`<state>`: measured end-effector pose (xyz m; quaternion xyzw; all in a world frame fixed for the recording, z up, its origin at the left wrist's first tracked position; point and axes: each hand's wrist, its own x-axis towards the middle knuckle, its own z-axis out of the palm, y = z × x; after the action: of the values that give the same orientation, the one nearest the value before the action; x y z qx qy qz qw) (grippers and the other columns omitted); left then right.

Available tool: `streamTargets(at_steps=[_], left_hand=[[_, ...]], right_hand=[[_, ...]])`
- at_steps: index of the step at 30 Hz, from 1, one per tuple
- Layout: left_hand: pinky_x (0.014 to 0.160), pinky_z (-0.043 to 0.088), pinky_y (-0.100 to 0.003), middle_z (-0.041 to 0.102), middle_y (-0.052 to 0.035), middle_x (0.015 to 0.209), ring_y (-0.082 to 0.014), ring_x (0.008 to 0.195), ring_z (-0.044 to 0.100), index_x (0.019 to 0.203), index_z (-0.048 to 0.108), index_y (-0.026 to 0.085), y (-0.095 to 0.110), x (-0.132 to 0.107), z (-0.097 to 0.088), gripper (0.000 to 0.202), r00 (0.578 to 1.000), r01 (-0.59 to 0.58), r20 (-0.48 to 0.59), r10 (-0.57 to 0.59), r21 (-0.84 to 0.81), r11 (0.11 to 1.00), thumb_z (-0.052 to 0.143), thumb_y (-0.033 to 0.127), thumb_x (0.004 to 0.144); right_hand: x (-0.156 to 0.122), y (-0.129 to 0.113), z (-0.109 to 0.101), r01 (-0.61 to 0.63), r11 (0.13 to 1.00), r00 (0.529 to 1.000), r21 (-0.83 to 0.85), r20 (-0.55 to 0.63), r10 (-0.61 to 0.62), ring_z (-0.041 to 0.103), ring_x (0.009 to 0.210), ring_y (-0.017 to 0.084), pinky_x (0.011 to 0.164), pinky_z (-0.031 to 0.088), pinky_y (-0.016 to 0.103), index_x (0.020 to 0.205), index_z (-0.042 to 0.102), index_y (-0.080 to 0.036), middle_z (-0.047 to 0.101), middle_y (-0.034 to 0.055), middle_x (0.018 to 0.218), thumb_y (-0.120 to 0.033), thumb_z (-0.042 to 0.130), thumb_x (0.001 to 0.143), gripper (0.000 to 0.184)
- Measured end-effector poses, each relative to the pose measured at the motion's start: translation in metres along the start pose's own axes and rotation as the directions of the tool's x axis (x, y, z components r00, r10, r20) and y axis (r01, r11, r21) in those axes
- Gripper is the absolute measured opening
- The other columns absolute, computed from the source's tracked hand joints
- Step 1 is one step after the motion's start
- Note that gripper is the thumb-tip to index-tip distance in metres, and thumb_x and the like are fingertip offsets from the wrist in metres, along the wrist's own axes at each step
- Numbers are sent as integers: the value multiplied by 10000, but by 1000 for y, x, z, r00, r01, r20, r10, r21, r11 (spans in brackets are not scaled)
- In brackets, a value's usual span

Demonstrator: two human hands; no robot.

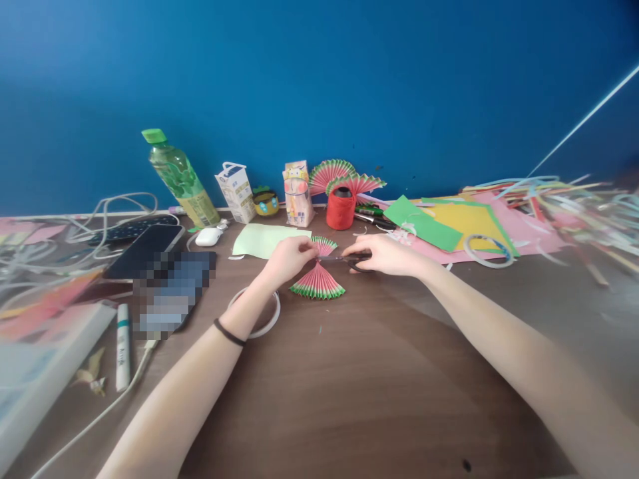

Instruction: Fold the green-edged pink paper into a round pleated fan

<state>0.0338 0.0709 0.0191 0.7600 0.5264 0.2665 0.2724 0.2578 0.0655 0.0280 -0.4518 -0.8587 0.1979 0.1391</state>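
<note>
A pleated paper fan point(318, 282), pink with green and white edges, spreads in two halves from a narrow middle. My left hand point(293, 257) pinches at that middle, its fingertips closed; whether a thread is also between them is too small to tell. From the other side my right hand point(383, 253) grips dark-handled scissors point(361, 262), their blades pointing left at the fan's middle. Behind the fan is a spool of red thread point(340, 211). More pleated fans point(344, 177) of the same pattern stand behind that spool.
Pale green paper point(264, 241) lies behind my left hand, and a white tape ring point(273, 319) beneath my left wrist. Coloured sheets point(449, 226) and another ring point(486, 263) are at right. A green bottle point(182, 179), cartons point(237, 193), a phone point(174, 293) and a marker point(122, 346) occupy the left.
</note>
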Motion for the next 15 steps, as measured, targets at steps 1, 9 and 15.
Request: streamTargets(at_steps=[1, 9, 15], left_hand=[[627, 389, -244, 629, 12, 665, -131, 618, 516, 681, 633, 178, 0, 0, 0, 190, 1000, 3, -2, -3, 4, 1000, 508, 304, 748], [625, 388, -248, 632, 4, 669, -135, 617, 516, 681, 632, 176, 1, 0, 0, 197, 1000, 9, -3, -9, 30, 1000, 505, 313, 745], [633, 397, -254, 639, 4, 674, -141, 625, 529, 689, 637, 180, 2, -1, 0, 192, 1000, 14, -7, -14, 31, 999, 512, 314, 744]], right_hand=[[0, 0, 0, 1, 1000, 1000, -2, 0, -1, 581, 856, 212, 737, 423, 299, 1021, 679, -259, 659, 37, 898, -316, 644, 702, 326], [0, -1, -1, 5, 1000, 1000, -28, 0, -5, 573, 827, 200, 727, 406, 289, 1021, 679, -266, 652, 33, 889, -312, 630, 713, 315], [0, -2, -2, 6, 999, 1000, -35, 20, -5, 538, 713, 159, 634, 362, 257, 1022, 674, -258, 611, 25, 841, -317, 618, 724, 309]])
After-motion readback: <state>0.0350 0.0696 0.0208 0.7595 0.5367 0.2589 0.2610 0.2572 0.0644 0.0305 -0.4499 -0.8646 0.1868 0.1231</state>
